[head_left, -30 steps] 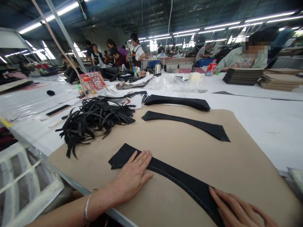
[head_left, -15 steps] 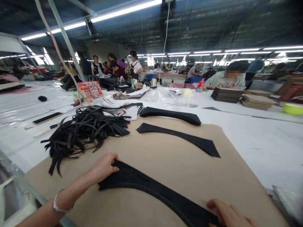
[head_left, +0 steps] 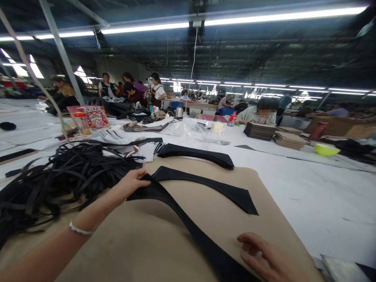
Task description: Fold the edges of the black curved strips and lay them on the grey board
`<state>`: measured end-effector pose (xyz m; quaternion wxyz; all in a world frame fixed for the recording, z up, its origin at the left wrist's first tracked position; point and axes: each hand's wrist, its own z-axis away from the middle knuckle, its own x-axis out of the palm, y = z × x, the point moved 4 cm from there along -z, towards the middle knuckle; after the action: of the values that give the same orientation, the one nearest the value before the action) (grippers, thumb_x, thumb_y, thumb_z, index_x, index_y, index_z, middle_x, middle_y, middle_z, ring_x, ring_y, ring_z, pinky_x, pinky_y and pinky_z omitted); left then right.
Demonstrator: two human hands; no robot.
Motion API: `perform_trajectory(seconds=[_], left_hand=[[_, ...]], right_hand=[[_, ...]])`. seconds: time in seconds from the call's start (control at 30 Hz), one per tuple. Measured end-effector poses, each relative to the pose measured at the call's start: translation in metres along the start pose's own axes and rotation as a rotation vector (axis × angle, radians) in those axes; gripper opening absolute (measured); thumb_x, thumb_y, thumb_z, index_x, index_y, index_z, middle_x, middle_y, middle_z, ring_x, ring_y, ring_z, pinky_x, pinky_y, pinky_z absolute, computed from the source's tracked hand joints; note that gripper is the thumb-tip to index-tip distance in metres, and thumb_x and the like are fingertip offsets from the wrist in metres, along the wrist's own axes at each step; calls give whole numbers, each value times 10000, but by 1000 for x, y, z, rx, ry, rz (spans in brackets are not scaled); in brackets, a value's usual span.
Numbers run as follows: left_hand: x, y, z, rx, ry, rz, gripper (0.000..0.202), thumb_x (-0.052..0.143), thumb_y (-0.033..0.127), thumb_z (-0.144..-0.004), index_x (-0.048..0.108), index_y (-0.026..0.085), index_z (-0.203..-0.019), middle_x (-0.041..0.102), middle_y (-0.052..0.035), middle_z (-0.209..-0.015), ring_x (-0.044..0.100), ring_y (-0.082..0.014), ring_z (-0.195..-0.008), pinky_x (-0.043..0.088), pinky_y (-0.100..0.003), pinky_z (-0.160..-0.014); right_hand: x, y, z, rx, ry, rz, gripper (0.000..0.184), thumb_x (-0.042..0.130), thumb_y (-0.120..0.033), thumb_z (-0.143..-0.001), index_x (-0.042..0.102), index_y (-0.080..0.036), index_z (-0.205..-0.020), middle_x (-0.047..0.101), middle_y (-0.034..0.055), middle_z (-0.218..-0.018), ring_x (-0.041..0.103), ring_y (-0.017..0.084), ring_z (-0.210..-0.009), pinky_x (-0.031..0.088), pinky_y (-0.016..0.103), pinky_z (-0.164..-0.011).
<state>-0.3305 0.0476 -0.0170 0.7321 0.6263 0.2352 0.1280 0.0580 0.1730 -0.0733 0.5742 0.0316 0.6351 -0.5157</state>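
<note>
Pinched between the thumb and fingers of my left hand (head_left: 138,182) is the wide left end of a curved black panel (head_left: 179,217), fabric or leather. That end is lifted, and the panel slants down to the lower right, its far end cut off by the picture edge. My right hand (head_left: 261,254) hovers beside the panel's lower part, fingers loosely bent and apart, with nothing visible in it. A second curved black panel (head_left: 202,184) lies just beyond the held one. Further back rests a stack of similar black panels (head_left: 195,153).
Brown board (head_left: 117,243) covers the near part of the white table (head_left: 293,196). A heap of black strips (head_left: 73,172) lies at the left. Clear plastic (head_left: 188,129), stacked brown pieces (head_left: 260,130) and a yellow-green bowl (head_left: 326,149) stand farther back. Several people work beyond.
My left hand has raised the panel's left end and moved it away from me, towards the second panel. My right hand has come off the panel's right end. The view has turned right.
</note>
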Motion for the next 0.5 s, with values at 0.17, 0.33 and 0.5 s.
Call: perform_trajectory(seconds=[0.17, 0.33, 0.5], left_hand=[[5, 19, -28, 5, -43, -5, 392, 853, 332, -496, 667, 151, -789, 714, -33, -747, 668, -217, -684, 535, -296, -646], [3, 8, -41, -48, -100, -26, 383, 853, 325, -488, 671, 147, -773, 724, -49, -758, 678, -217, -667, 551, -288, -620], [4, -5, -68, -1, -10, -62, 388, 822, 363, -488, 648, 155, -766, 718, -56, -751, 684, -240, -685, 557, -311, -629]], right_hand=[[29, -3, -16, 87, -35, 148, 329, 577, -292, -740, 599, -212, -1058, 637, 74, -995, 582, 255, -915, 405, 357, -816], [31, 0, -27, 105, -113, 127, 87, 592, -167, -698, 525, -206, -737, 619, 28, -853, 559, 203, -814, 361, 290, -679], [-20, 13, -57, 82, -45, 77, 124, 528, -143, -770, 496, -217, -864, 565, -28, -709, 526, 164, -672, 346, 263, -584]])
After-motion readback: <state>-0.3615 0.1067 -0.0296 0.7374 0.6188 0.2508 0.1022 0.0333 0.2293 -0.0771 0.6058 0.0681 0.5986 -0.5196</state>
